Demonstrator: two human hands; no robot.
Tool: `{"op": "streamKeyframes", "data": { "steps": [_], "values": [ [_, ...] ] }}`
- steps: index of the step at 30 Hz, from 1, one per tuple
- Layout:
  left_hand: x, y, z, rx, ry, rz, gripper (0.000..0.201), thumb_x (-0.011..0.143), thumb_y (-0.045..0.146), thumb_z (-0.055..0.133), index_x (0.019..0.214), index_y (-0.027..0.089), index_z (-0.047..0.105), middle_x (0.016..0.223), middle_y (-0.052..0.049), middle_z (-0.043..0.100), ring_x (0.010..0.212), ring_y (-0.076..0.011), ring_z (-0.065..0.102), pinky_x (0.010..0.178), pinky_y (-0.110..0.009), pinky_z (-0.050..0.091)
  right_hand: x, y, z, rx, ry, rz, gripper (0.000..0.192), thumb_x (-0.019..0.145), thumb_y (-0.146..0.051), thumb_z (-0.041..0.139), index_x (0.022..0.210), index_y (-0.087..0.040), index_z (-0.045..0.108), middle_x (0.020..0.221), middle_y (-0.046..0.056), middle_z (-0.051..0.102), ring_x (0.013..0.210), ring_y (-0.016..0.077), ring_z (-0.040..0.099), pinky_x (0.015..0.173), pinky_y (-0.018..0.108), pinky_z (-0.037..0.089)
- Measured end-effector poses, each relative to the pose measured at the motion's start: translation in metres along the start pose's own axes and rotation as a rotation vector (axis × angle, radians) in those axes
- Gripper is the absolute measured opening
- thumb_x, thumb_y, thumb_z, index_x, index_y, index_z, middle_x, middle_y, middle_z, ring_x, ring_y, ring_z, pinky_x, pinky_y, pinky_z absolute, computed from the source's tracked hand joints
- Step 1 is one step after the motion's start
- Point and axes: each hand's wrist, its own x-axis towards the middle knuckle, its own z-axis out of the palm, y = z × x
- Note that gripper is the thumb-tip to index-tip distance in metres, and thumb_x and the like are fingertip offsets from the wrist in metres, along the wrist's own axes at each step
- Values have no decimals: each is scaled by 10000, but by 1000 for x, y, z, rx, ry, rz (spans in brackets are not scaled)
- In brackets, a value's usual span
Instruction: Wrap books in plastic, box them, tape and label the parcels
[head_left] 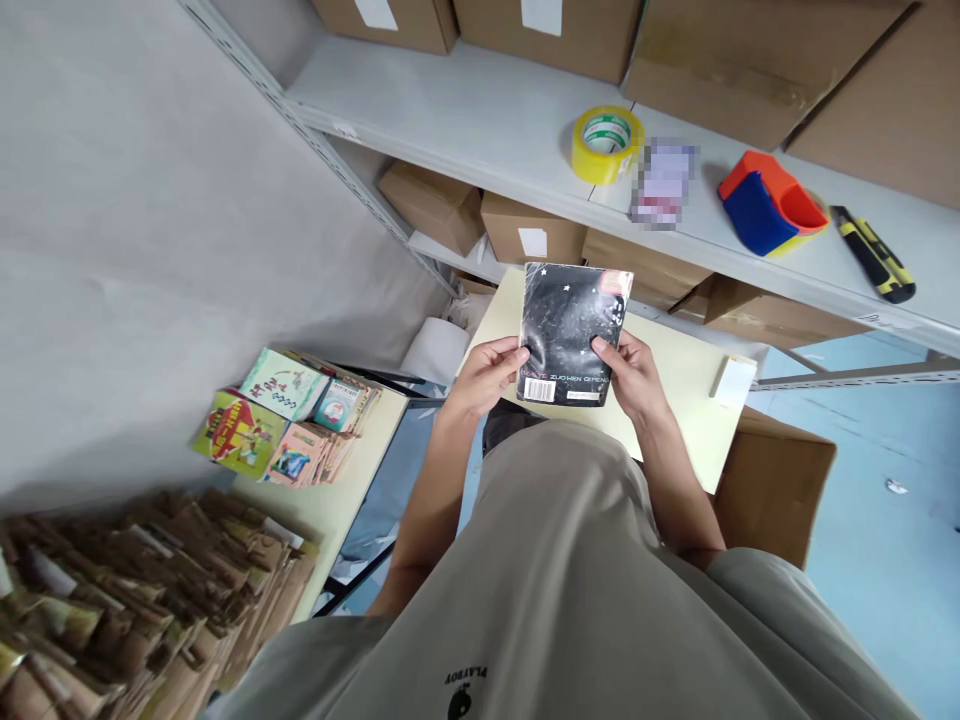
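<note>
A black book (570, 330) with small white stars and a barcode at its lower left corner is held up over the pale yellow table (682, 400). My left hand (487, 375) grips its left edge, thumb on the cover side facing me. On the opposite edge, my right hand (630, 370) pinches the book the same way, its thumb lying on the black surface. The fingers behind the book are hidden.
A shelf (450, 110) ahead carries yellow tape (606, 145), a red-blue tape dispenser (772, 205), a box cutter (874, 255) and cartons (555, 35). Stacked books (285, 415) and folded cardboard (150, 600) are at left. A cardboard box (784, 480) stands at right.
</note>
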Motion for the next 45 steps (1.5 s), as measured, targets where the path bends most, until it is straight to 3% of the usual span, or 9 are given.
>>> {"op": "streamKeyframes", "data": {
  "steps": [8,12,15,18,21,27,33,41,45],
  "values": [
    [0,2,22,215,191,219,592,794,707,1094,1040,184,963,840,-27,855,775,-204,775,729,-293,629,-2,23,7,-265,198,-183,894,965,-891,874,1602,-268,789,1644,176,799,1464,380,818,1236,579,706],
    [-6,-17,51,478,326,315,449,905,626,1032,1164,263,986,943,-33,920,1009,-315,885,959,-427,733,-15,18,33,-287,89,-158,913,947,-883,898,1610,-264,796,1611,140,824,1441,381,834,1156,540,759],
    [-9,-26,61,523,243,324,486,878,568,1066,1270,295,974,1162,-78,955,1184,-359,905,1117,-521,747,-16,6,36,-333,94,-164,715,1038,-868,807,1435,-277,874,1347,86,919,1225,326,893,1004,445,788],
    [-6,-15,44,452,167,330,643,880,633,1056,1388,256,938,1461,-136,900,1409,-375,850,1262,-558,697,-9,-4,22,-256,66,-155,684,1051,-887,777,1339,-278,898,1188,68,933,1106,311,896,942,437,782],
    [3,7,12,403,314,394,785,839,740,1056,1434,251,905,1611,-138,832,1573,-386,757,1318,-537,653,-5,-4,7,-155,31,-93,716,1001,-900,831,1376,-293,897,1213,70,931,1111,319,894,925,463,785],
    [6,20,-9,185,41,58,755,803,825,1047,1145,160,948,1129,-152,947,1036,-316,920,862,-359,746,-9,5,1,-123,-17,-41,731,1000,-911,818,1356,-277,897,1174,79,927,1022,293,878,818,418,753],
    [-5,17,4,161,47,107,672,829,768,1061,1143,183,960,1108,-131,952,1028,-313,922,900,-380,748,-5,7,-7,-119,-49,-18,732,967,-922,850,1306,-276,908,1086,58,924,890,261,856,758,392,725],
    [8,16,-18,441,35,510,453,950,727,989,1106,302,985,1345,-116,937,1559,-389,775,1397,-650,565,2,-5,-15,-290,8,-370,447,968,-791,946,1147,-384,990,1380,40,929,1447,363,838,1357,640,614],
    [13,17,-23,507,62,633,344,1045,689,905,1092,358,984,1410,-81,922,1647,-349,711,1466,-707,475,-7,-16,-12,-388,-40,-434,344,1092,-719,846,1212,-431,991,1474,15,898,1517,349,809,1434,676,548]
  ]
}}
